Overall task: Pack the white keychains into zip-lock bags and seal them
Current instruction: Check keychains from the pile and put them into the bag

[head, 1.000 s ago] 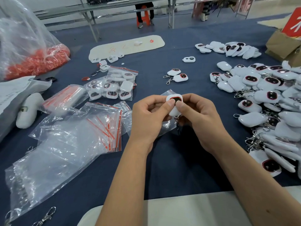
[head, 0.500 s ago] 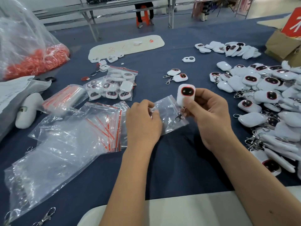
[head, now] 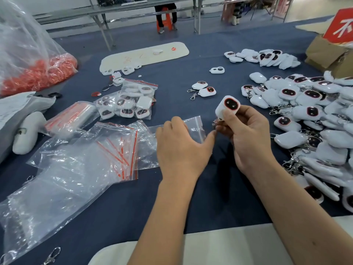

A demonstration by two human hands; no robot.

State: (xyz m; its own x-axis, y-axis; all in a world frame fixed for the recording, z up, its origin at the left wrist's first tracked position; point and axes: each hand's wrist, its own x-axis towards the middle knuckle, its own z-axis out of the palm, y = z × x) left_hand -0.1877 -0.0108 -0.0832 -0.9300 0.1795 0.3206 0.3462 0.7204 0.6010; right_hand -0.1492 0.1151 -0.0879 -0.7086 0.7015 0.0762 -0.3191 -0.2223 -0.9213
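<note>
Pinched between thumb and fingers of the right hand (head: pixel 248 138), a small white rounded plastic keychain with a dark red-rimmed oval face (head: pixel 228 108) is held above the dark blue table cover (head: pixel 191 197); its metal clip hangs hidden below. The left hand (head: pixel 181 148), fingers relaxed, rests on a small clear zip-lock bag (head: pixel 194 129) lying flat. The keychain looks light, rigid and smooth, best taken by its sides; the bag is thin, limp and slippery, and its mouth will likely need two fingers to part. Just left lie loose empty red-striped clear zip-lock bags (head: pixel 118 148) that may cling; behind them, filled bags of keychains (head: pixel 131 102). A heap of unpacked white keychains (head: pixel 315 119) crowds the right.
</note>
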